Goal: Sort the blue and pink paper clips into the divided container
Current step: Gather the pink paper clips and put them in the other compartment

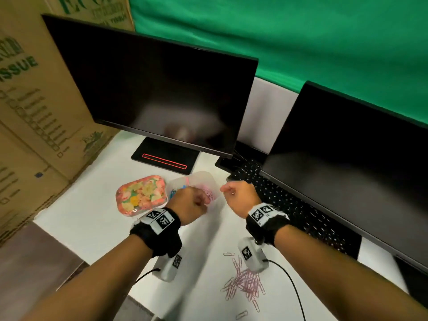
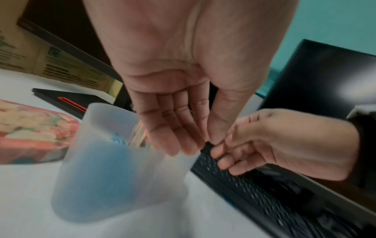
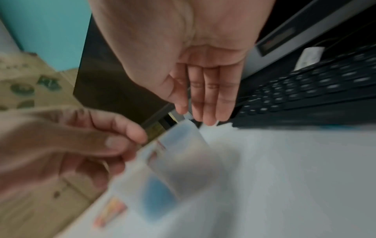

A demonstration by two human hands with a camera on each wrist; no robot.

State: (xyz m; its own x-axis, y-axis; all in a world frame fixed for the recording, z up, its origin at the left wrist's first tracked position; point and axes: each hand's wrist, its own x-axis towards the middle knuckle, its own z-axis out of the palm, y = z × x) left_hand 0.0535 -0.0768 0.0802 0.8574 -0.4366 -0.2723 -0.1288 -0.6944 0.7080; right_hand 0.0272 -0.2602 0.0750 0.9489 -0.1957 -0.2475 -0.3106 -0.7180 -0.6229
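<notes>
A translucent divided container stands on the white desk, with blue clips in its left part and pink clips in its right part. My left hand hovers over the pink side. Its fingers point down and its thumb lies against the index finger; blur hides whether it pinches a clip. My right hand hangs just off the container's right edge with relaxed fingers, and I see nothing in it. A pile of pink clips lies near the front edge, under my right forearm.
A floral tin lies left of the container. A black keyboard runs along the right, under a dark monitor. A second monitor and its stand sit behind. Cardboard boxes wall off the left. Stray clips lie by the pile.
</notes>
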